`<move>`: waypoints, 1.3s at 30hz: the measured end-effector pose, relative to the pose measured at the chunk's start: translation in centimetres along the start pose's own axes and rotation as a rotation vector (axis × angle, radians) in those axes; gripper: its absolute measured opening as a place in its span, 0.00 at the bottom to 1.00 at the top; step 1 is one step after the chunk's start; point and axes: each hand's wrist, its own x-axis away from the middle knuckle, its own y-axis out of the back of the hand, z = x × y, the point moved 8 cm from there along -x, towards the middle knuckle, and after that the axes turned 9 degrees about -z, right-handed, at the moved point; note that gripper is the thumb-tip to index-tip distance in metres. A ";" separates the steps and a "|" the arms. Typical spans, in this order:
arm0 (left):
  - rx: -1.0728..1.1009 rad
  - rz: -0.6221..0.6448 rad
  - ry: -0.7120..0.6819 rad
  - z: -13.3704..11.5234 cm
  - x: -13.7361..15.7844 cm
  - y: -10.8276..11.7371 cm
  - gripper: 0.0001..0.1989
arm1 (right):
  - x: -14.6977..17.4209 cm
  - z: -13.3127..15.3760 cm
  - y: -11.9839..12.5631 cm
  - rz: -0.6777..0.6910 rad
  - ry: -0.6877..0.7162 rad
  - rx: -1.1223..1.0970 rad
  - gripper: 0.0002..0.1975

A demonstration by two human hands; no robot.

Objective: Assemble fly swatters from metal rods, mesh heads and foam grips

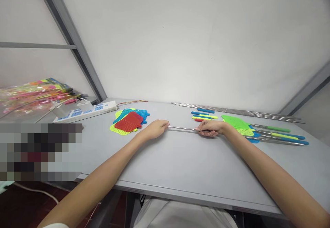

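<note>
A thin metal rod (182, 128) is stretched level between my two hands above the grey table (175, 166). My left hand (156, 129) pinches its left end, and my right hand (209, 128) has its fingers closed around the right part. To the left of my left hand lies a pile of fly swatter heads, with a red swatter head (129, 121) on top of blue and yellow ones. Just beyond my right hand are several coloured handle grips (205, 117) in blue, yellow and red. Beside my right forearm lie fly swatters with a green head (235, 123) and metal shafts.
Long metal rods (239, 112) lie along the wall at the back right. A white power strip (87, 111) with wires stands at the back left. Plastic bags of colourful items (36, 95) are further left. The near table edge (196, 198) runs before my lap.
</note>
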 end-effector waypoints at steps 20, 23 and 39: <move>-0.067 -0.099 0.087 1.9 -0.5 2.0 0.16 | -0.3 1.2 -0.5 -0.083 0.013 -0.037 0.17; -0.081 -0.090 0.133 2.3 -0.5 2.4 0.17 | -0.4 1.2 -0.5 -0.082 0.008 -0.046 0.17; 0.031 -0.010 0.136 2.6 -0.4 1.6 0.17 | 0.0 1.2 -0.7 -0.052 0.027 -0.013 0.18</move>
